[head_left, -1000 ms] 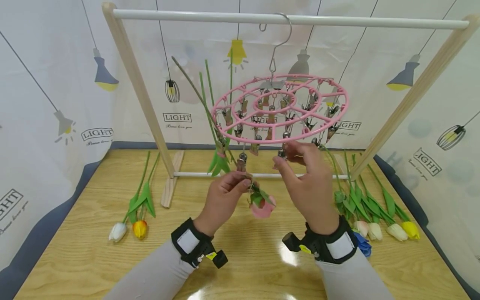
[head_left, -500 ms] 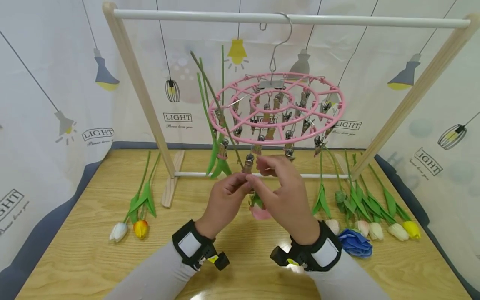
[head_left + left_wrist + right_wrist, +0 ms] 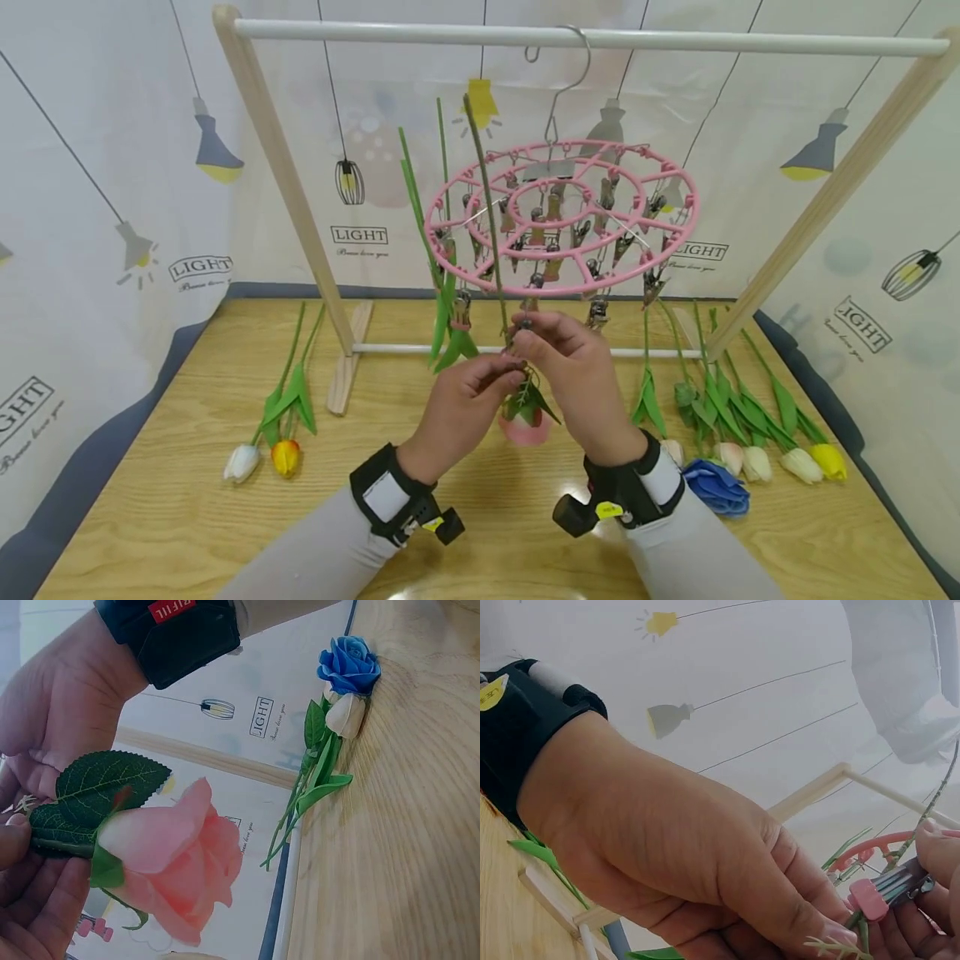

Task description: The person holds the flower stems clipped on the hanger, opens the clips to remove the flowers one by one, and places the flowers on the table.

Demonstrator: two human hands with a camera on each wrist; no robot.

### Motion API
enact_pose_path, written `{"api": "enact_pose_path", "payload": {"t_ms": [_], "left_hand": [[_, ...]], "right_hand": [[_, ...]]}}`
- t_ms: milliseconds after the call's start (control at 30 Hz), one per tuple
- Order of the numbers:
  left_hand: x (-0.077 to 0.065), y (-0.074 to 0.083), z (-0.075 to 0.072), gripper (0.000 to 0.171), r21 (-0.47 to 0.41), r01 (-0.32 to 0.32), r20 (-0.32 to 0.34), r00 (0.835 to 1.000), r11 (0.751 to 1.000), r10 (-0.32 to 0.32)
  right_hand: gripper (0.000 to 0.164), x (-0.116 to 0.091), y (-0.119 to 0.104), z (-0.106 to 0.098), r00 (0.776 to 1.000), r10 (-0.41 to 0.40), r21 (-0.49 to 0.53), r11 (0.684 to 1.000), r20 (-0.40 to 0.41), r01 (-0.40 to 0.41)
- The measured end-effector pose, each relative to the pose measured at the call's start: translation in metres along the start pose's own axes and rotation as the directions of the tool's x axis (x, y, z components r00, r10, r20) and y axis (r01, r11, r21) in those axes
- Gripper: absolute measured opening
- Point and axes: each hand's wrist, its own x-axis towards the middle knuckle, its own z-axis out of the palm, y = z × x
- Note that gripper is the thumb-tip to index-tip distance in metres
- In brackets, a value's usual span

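Observation:
My left hand (image 3: 457,412) pinches the stem of a pink rose (image 3: 165,855) just above its leaves, and the bloom hangs downward. A metal clip with pink tips (image 3: 892,889) is at the stem, close above the left fingertips. My right hand (image 3: 585,379) pinches that clip by its metal handles. In the right wrist view the clip's tips lie against the stem; how firmly they bite is unclear. The clip belongs to a round pink drying hanger (image 3: 562,290). Behind the hands, green tulip stems (image 3: 420,217) hang upside down at the hanger's left side, their blooms hidden.
A wooden stand with a white top bar (image 3: 420,32) carries the hanger by its hook. White and orange tulips (image 3: 285,458) lie on the table at left. Several pale tulips, a yellow tulip (image 3: 827,461) and a blue rose (image 3: 716,487) lie at right.
My right hand has moved left from another clip to the one at the rose and now pinches it. The rose stem has swung from leaning left to nearly upright; the hanger has turned slightly.

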Motion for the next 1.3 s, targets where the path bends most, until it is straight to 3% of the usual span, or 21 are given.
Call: {"api": "enact_pose_path", "payload": {"t_ms": [400,600,900,1100,1200,1300], "left_hand": [[0.0002,-0.0003,0.0003,0.019,0.028,-0.003,0.02,1.0,1.0,0.002],[-0.0012,0.0001,0.0014,0.018,0.043,-0.036,0.025,0.999,0.998,0.035],[-0.0018,0.0047,0.0025,0.018,0.049,-0.036,0.039,0.999,0.998,0.034],[-0.0023,0.0063,0.002,0.018,0.085,-0.048,0.042,0.998,0.995,0.044],[-0.0038,0.0069,0.001,0.018,0.118,-0.062,0.039,0.998,0.991,0.058],[-0.0062,0.0061,-0.0003,0.019,0.134,-0.073,0.047,0.997,0.988,0.067]], "right_hand": [[0.011,0.0025,0.0003,-0.0001,0.999,-0.015,0.076,0.997,-0.045,0.018],[0.02,0.0022,0.0017,-0.0022,1.0,-0.011,0.102,0.995,-0.021,0.013],[0.023,0.0021,-0.0002,-0.0025,0.999,-0.028,0.101,0.994,-0.031,0.031],[0.008,0.0003,0.0001,-0.0036,0.998,-0.051,0.106,0.993,-0.032,0.054],[0.014,-0.0008,0.0,-0.0038,0.998,-0.059,0.116,0.991,-0.026,0.062],[0.009,-0.001,0.0,-0.0042,0.997,-0.075,0.11,0.991,-0.028,0.078]]}}
